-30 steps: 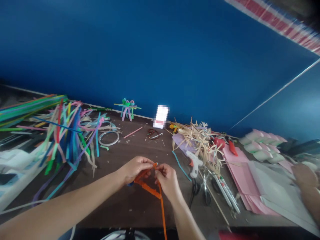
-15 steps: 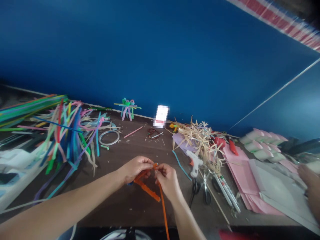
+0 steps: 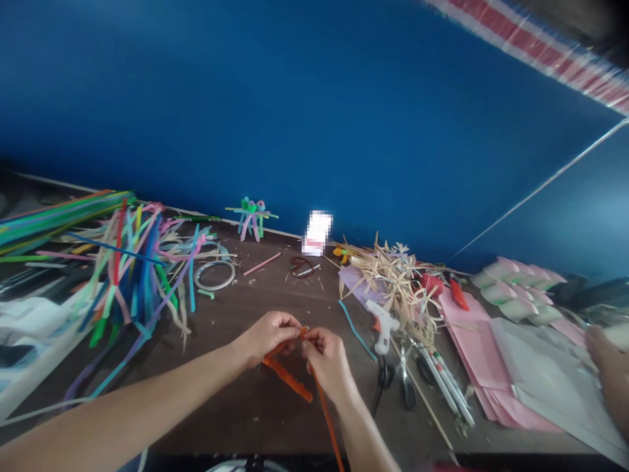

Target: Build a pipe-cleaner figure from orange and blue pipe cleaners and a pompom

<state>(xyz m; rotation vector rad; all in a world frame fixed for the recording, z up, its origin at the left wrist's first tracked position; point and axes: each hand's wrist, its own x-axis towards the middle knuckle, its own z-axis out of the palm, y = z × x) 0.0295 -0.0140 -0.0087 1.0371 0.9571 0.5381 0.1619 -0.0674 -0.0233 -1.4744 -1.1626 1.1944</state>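
Observation:
Near the front middle of the dark table, my left hand [image 3: 276, 335] pinches an orange pipe cleaner [image 3: 289, 379] between thumb and fingers. Part of it slants down to the right below that hand, fuzzy and thick. My right hand [image 3: 328, 357] is closed on the same orange piece, its fingertips almost touching those of my left. A long orange strand [image 3: 328, 419] hangs from under my right hand past the table's front edge. The point where the strands meet is small and partly hidden by my fingers.
Coloured pipe cleaners [image 3: 142, 262] heap at the left. A white ring [image 3: 215, 276], pink stick [image 3: 262, 263] and blurred phone [image 3: 317, 233] lie ahead. Rightward are a glue gun [image 3: 382, 324], scissors [image 3: 405, 380], dried strips [image 3: 393, 272] and pink paper [image 3: 472, 354]. Another person's hand [image 3: 607, 360] is far right.
Both hands keep their pinch on the orange pipe cleaner with only slight finger movement. The hanging strand's lower end has swung a little to the right. The view has shifted slightly.

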